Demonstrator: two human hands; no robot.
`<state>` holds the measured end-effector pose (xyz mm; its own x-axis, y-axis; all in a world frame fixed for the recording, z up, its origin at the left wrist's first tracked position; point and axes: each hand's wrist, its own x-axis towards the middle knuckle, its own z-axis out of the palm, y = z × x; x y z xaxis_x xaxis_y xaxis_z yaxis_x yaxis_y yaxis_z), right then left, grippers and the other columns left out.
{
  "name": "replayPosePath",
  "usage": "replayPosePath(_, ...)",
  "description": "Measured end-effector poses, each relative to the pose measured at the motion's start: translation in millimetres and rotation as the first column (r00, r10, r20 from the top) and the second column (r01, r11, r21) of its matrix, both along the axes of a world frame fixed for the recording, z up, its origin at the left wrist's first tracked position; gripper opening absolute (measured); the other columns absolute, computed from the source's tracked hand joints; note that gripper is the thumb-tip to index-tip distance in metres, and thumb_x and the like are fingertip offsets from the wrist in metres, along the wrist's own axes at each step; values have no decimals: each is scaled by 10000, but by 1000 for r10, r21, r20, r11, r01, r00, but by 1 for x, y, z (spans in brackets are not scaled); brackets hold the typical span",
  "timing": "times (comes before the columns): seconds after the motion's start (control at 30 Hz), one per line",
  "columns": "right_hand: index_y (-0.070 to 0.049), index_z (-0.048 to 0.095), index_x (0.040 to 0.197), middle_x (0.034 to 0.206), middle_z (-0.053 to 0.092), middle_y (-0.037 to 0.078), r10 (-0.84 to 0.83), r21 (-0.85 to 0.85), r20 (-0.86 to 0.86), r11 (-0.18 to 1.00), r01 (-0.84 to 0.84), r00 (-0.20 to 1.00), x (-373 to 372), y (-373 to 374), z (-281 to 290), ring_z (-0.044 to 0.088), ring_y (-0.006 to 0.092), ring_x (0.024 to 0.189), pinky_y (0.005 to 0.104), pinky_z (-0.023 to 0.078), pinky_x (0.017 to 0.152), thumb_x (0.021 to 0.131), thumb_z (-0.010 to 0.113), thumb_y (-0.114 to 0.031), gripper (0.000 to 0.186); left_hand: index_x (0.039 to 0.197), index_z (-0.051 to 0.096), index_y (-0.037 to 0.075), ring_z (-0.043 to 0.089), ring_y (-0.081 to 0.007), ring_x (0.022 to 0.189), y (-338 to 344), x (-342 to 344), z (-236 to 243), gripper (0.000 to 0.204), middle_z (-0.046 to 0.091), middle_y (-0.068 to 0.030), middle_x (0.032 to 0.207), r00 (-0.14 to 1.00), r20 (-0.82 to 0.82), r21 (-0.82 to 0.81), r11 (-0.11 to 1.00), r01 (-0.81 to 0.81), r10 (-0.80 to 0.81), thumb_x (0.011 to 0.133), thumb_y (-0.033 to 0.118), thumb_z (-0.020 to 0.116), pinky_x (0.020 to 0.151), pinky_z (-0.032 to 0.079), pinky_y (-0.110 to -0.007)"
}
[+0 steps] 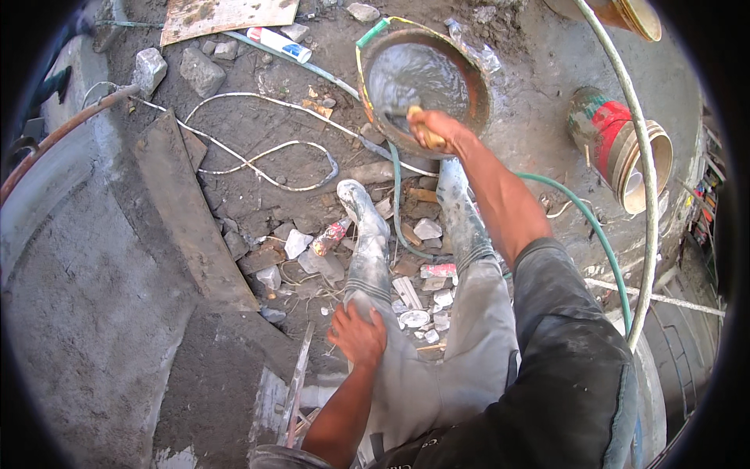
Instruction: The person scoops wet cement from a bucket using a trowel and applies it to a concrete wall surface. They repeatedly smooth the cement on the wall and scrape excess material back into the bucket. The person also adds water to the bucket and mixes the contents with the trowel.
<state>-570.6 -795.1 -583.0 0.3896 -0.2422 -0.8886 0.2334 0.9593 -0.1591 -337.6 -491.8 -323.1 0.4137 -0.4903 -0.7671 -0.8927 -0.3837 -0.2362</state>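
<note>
My right hand (pixel 437 130) is closed around the light wooden handle of a tool (pixel 416 117) at the near rim of a round bucket (pixel 480 117). Rippling grey water (pixel 414 74) fills the bucket, whose wire handle carries a green grip (pixel 373 32). The tool's dark head reaches over or into the water, and its kind is hard to make out. My left hand (pixel 359 334) lies on my left knee with fingers spread, holding nothing. Below the bucket stand my boots (pixel 367 227), smeared with pale mortar.
Stacked buckets (pixel 617 148) lie tipped over at the right. A white cord (pixel 258 160) and a green hose (pixel 598 223) cross the muddy ground. Broken stones (pixel 297 244) surround my boots. A long board (pixel 191 211) lies left, beside a grey mortar surface (pixel 94 328).
</note>
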Motion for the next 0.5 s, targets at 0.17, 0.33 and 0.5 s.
replayPosePath(0.17, -43, 451, 951, 740, 513, 48, -857, 327, 261, 512, 794, 445, 3, -5, 17, 493, 99, 529, 231, 445, 427, 938, 522, -172, 148, 1297, 488, 96, 383, -290, 1280, -4, -6, 1, 541, 441, -128, 1351, 998, 30, 1, 999, 46, -46, 870, 426, 524, 1035, 265, -542)
replayPosePath(0.33, -15, 433, 958, 708, 506, 59, -558, 237, -225, 764, 600, 799, -40, -26, 67, 539, 120, 525, 261, 478, 422, 932, 499, -94, 106, 1299, 487, 96, 388, -286, 1280, -7, -5, 4, 543, 439, -125, 1361, 1000, 21, -6, 1000, -13, 13, 869, 426, 527, 1034, 266, -540)
replayPosePath(0.5, -38, 479, 777, 590, 518, 56, 557, 300, -513, 829, -471, 653, -25, -77, 50, 516, 174, 422, 326, 464, 382, 885, 527, -94, 131, 1284, 495, 95, 399, -282, 1274, -1, 2, 2, 532, 442, -129, 1365, 1000, 9, -19, 999, -29, 29, 872, 431, 515, 1028, 276, -525)
